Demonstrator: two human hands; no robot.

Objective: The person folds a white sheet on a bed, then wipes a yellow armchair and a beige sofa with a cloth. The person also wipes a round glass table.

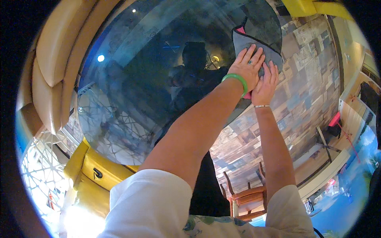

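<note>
I have two hands on one cloth (243,43), grey with a black border, pink showing at its folded corner and again by my wrist. It lies at the right-hand edge of one round, dark glass worktop (147,75). My left hand (247,66) rests flat on it, fingers slightly spread, wearing one ring (250,62) and one green bangle (244,84). My right hand (265,88) is just beside it, fingers stretched out over the cloth's near right part; I can't tell how hard either one presses. One thin bracelet (262,106) circles my right wrist.

Around the glass I count two yellow seats, one at lower left (97,170) and one at the top right (299,7), and one tan sofa (59,43) on the left. One wooden chair (249,197) stands nearer me, on the patterned floor (305,79).
</note>
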